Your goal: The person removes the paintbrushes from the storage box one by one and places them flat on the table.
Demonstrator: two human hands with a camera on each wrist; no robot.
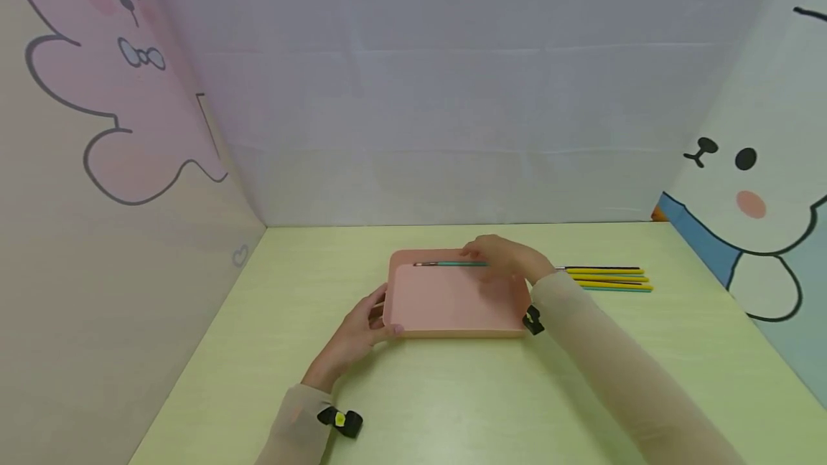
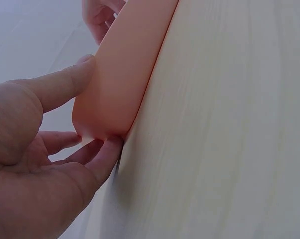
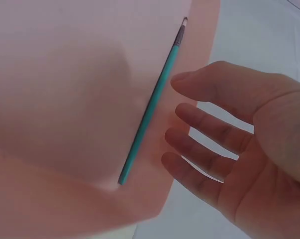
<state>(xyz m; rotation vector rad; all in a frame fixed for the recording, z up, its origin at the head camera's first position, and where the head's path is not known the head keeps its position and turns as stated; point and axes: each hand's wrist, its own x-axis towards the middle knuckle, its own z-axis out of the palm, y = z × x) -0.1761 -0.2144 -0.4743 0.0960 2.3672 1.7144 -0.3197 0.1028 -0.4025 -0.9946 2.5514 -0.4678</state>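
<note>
A pink shallow rectangular tray (image 1: 446, 301) sits on the table. My left hand (image 1: 355, 332) grips its near left corner. In the left wrist view the thumb lies on the wall near the rim while the fingers press round the corner. Inside the tray, along its far wall, lies a paintbrush (image 3: 149, 108) with a teal handle, bristles toward the left. Over the far right part of the tray hovers my right hand (image 1: 507, 258), holding nothing. Its fingers (image 3: 194, 147) are loosely spread beside the brush in the right wrist view, and in the head view it hides the handle's end.
Right of the tray, several paintbrushes (image 1: 610, 280) with yellow, teal and dark handles lie side by side on the pale table (image 1: 452, 400), partly behind my right forearm. A white curtain (image 1: 452, 128) stands at the back, with cartoon-printed panels at left and right.
</note>
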